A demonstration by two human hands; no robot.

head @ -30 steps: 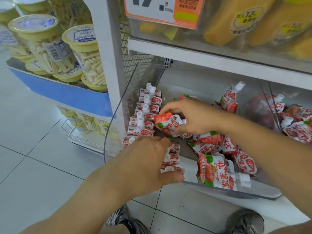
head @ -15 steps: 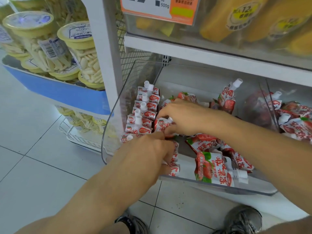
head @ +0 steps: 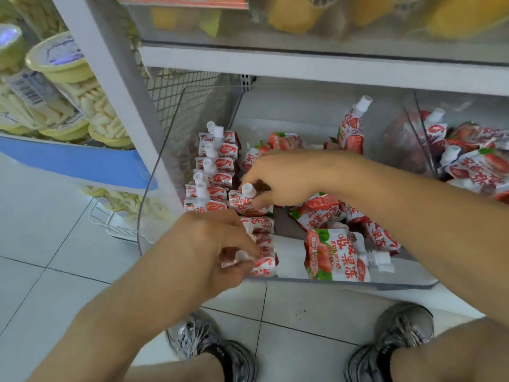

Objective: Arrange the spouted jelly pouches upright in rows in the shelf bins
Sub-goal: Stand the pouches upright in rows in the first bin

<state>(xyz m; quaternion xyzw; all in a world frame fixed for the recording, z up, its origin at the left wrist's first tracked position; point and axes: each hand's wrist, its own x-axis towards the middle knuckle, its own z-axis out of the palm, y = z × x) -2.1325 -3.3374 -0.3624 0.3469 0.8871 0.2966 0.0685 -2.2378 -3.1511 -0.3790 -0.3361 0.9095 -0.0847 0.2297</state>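
Here, crouching before a clear plastic shelf bin (head: 154,188), a person is working strawberry jelly pouches into upright rows. At the bin's nine o'clock side, a finished row of pouches (head: 212,172) is standing spout-up against the left wall, running from six toward twelve o'clock. The left hand (head: 212,244) is reaching in at about seven o'clock, fingers curled almost closed and pinching the crumpled top of a front pouch (head: 261,264) at the head of a second row; its spout is hidden, so how firmly it is held cannot be told. Just beyond, toward the bin's centre, the right hand (head: 286,177) is hanging over the held pouch (head: 245,202), fingertips closing on its shoulder beside the white spout cap (head: 248,189), seating it next to the first row. At four o'clock, loose pouches (head: 325,213) are lying flat in a heap, one large flat pouch (head: 338,257) resting against the front lip. At one o'clock a lone leaning pouch (head: 351,128) is tilting against the back. Further right, a neighbouring bin (head: 413,119) is holding more jumbled pouches.

The risks appear plain: the soft second row is looking likely to slump rightward into the open gap once either hand is letting go, and a knock from the right forearm could be toppling the leaning pouch onto the heap.
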